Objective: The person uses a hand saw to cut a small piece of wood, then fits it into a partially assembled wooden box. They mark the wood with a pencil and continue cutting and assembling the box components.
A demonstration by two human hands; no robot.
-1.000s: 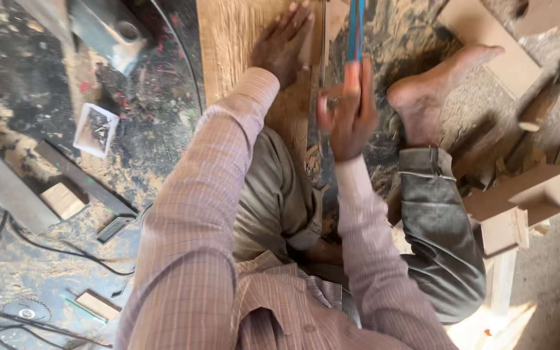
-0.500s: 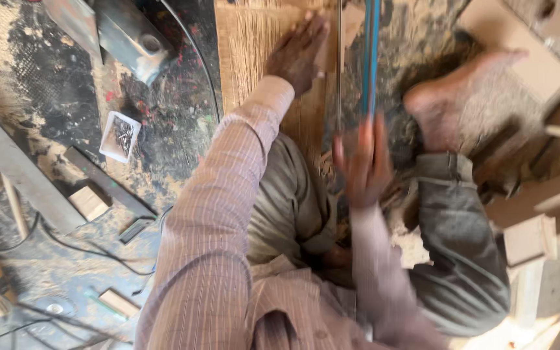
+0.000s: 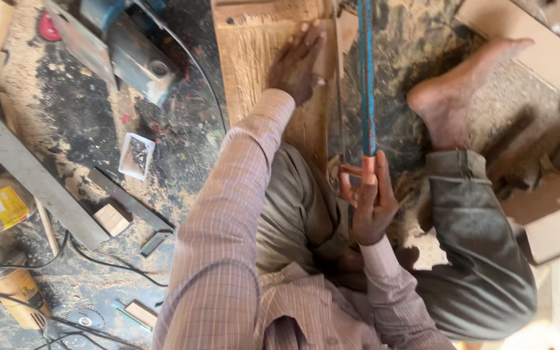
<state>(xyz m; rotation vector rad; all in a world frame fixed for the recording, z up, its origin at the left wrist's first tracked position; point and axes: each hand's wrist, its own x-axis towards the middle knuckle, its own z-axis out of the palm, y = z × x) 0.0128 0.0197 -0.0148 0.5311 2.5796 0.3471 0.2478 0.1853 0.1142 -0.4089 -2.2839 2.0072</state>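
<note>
My left hand [image 3: 298, 63] lies flat, palm down, on a wooden board [image 3: 254, 61] that rests on the sawdust-covered floor in front of me. My right hand [image 3: 369, 206] is closed around the handle of a hand saw. The saw's blue frame [image 3: 365, 78] runs straight away from me along the board's right edge. My bare right foot [image 3: 456, 91] rests on the floor to the right of the saw. I sit with my knees bent in grey trousers.
A power tool [image 3: 131, 55] with a cable lies at the upper left. A long grey bar [image 3: 30, 172], a small wood block [image 3: 111, 219], a small white tray [image 3: 136, 155] and an orange power tool [image 3: 14, 291] lie at the left. Wooden pieces [image 3: 552, 227] stand at the right.
My right hand has drawn the saw back toward my body. My left hand stays pressed on the board. The view has shifted slightly.
</note>
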